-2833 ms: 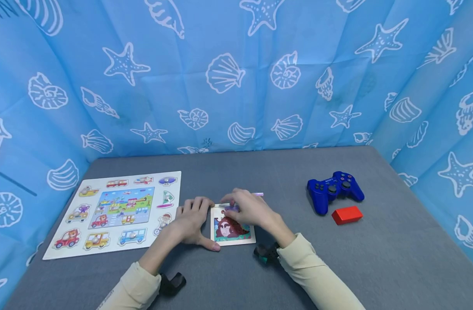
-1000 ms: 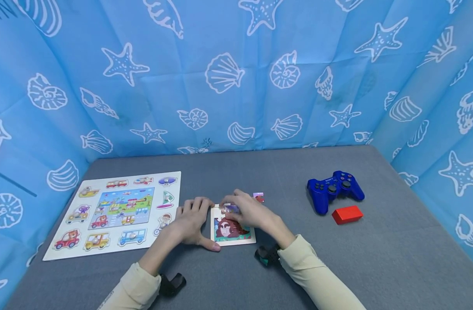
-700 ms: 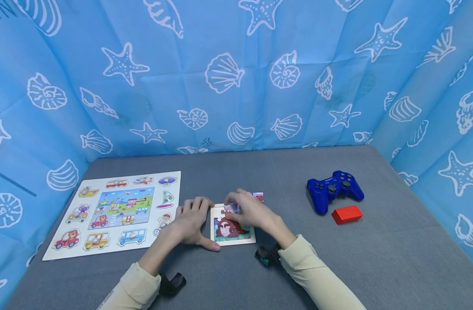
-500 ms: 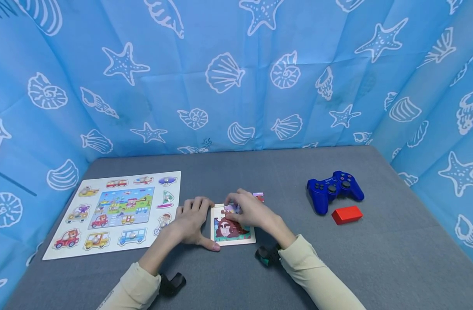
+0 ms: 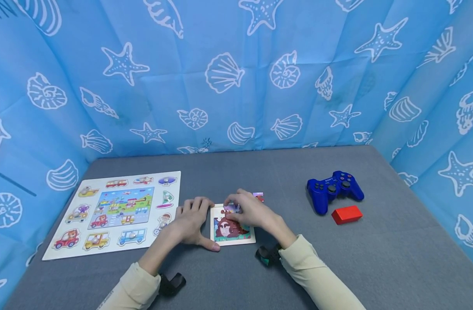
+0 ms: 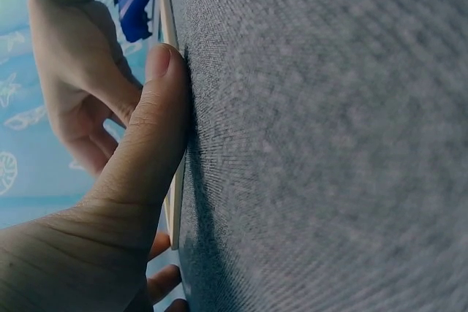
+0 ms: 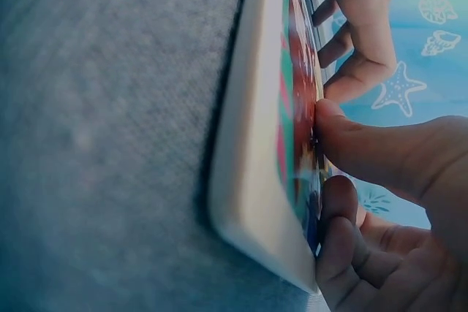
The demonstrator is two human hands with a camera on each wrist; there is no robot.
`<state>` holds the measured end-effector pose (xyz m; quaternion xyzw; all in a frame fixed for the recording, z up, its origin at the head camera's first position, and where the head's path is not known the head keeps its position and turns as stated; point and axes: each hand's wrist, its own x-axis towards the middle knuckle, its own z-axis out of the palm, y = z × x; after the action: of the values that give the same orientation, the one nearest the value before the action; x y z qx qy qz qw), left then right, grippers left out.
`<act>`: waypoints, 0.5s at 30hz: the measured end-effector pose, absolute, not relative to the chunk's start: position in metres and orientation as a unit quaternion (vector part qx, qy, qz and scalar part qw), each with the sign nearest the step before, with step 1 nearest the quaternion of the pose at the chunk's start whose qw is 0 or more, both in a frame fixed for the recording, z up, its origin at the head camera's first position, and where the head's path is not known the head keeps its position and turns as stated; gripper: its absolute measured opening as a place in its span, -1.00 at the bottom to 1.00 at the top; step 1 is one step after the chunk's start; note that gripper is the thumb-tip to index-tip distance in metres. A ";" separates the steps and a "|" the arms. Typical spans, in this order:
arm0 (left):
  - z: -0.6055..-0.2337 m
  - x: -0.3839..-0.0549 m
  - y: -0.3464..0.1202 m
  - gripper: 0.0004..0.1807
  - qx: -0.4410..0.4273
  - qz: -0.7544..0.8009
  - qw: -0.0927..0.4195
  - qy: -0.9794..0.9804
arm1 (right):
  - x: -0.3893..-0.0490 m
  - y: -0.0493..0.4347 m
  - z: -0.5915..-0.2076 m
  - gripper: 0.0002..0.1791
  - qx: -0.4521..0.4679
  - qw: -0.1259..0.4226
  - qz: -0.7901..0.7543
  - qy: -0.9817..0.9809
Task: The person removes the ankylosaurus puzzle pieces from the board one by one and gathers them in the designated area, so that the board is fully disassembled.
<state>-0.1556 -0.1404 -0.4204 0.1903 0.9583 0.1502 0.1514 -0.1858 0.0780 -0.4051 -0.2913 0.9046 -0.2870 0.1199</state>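
A small wooden jigsaw puzzle board [image 5: 236,243] with a brown animal picture lies flat on the table. My left hand [image 5: 191,221] holds its left side, thumb at the near edge and index finger by the far left corner. In the left wrist view, the thumb [image 6: 157,107] lies against the board's near edge. My right hand [image 5: 252,209] pinches a purplish puzzle piece [image 5: 232,208] at the board's upper part; the fingers partly hide it. Pale bare backing shows at upper left. Another puzzle piece [image 5: 258,196], pink and red, lies loose just beyond my right hand.
A larger white vehicle puzzle board [image 5: 153,234] lies to the left. On the right are a blue game controller [image 5: 334,189] and a red block [image 5: 346,215]. Blue shell-patterned curtain [image 5: 236,107] surrounds the grey table [image 5: 221,280] at the back and sides.
My right hand has shifted slightly with the purplish piece, which now sits more visibly at the board's upper part. More of the loose piece shows beyond the hand. My left hand stays put.
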 end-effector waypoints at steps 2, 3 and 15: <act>-0.420 -0.155 -0.140 0.24 0.191 0.150 0.152 0.958 | -0.186 0.078 -0.405 -0.68 -0.290 0.122 -0.288 0.904; -0.419 -0.155 -0.140 0.24 0.191 0.149 0.152 0.958 | -0.186 0.078 -0.405 -0.68 -0.289 0.124 -0.289 0.904; -0.411 -0.155 -0.139 0.21 0.185 0.147 0.164 0.958 | -0.187 0.081 -0.405 -0.64 -0.283 0.155 -0.297 0.899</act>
<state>-0.1549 -0.1390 -0.4109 0.1849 0.9577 0.1468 0.1643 -0.1873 0.0805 -0.4048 -0.2832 0.8987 -0.2969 0.1550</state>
